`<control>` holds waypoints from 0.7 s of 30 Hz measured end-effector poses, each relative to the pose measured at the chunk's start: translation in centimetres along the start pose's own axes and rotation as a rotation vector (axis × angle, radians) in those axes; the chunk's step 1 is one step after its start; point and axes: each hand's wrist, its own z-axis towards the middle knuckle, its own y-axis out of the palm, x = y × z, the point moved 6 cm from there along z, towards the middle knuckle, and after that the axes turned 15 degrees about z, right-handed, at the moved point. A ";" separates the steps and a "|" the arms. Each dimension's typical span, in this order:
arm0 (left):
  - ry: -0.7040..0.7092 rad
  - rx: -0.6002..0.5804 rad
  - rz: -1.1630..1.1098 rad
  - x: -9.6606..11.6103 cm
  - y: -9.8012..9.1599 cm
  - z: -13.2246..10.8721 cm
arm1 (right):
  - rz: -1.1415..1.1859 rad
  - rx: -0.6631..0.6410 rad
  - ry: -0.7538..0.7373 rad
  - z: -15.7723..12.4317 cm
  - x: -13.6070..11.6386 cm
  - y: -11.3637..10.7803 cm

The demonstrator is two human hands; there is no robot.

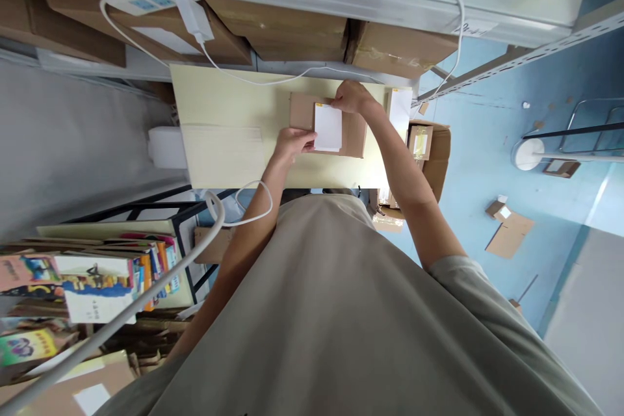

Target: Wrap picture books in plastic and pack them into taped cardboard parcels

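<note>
Atop flat brown cardboard rectangle (355,136): white rectangular paper stack (328,128), long axis crossing cardboard's; left hand (291,143), at cardboard's near left, pinches stack; right hand (353,97) curls over cardboard's far edge, grip unclear.

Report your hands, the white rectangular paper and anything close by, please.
Left hand at left edge of white rectangular paper, right hand at its far right corner. Paper over brown rectangular cardboard. Thin white cable just beyond right hand.

White card (328,128), orange mark, lying over brown cardboard (354,136)
</note>
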 end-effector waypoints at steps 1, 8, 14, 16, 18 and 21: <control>-0.003 -0.002 0.000 0.0 0.0 0.1 | 0.013 -0.009 0.023 -0.1 0.0 0.0; -0.025 -0.020 -0.037 0.1 -0.3 0.4 | -0.004 -0.025 0.118 -0.9 -0.8 -0.2; -0.056 -0.045 -0.043 0.2 -0.4 1.0 | 0.038 -0.009 0.079 0.6 0.4 0.5; -0.065 -0.033 -0.033 0.1 -0.4 1.1 | 0.042 -0.009 0.066 1.0 0.8 0.6; -0.070 -0.018 -0.025 0.0 -0.5 1.2 | 0.037 -0.012 0.067 1.0 0.8 0.5; -0.080 -0.014 -0.015 -0.2 -0.4 1.4 | 0.008 -0.010 0.075 0.5 0.5 0.4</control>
